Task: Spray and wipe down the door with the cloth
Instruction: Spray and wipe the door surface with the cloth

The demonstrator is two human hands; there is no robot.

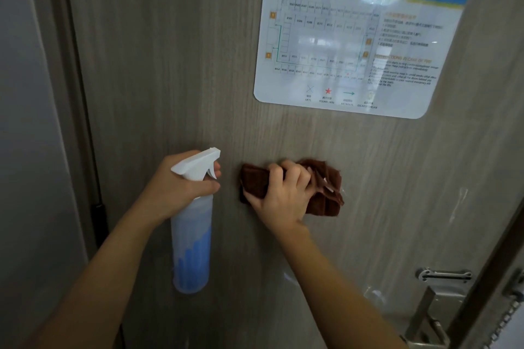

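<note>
1. The door (pixel 175 65) is a grey wood-grain panel that fills most of the view; its hinge edge and dark frame run down the left side, next to a pale wall (pixel 25 122).
2. An evacuation plan sign (pixel 360 37) is fixed flat to the upper right of the door. It has a blue header, a floor map and the marking "5F". Glare blurs the finer print.
3. The spray bottle (pixel 192 246) hangs upright just in front of the door, left of centre. It is translucent with blue liquid and a white trigger head whose nozzle points up and to the right.
4. The left hand (pixel 178 187) is wrapped round the bottle's neck, with fingertips at the trigger.
5. The brown cloth (pixel 326 193) lies bunched against the door below the sign.
6. The right hand (pixel 280 193) presses on the cloth, its fingers curled over the upper edge and gripping it.
7. A metal lever handle (pixel 425 317) and a security latch (pixel 443 275) sit at the lower right.
</note>
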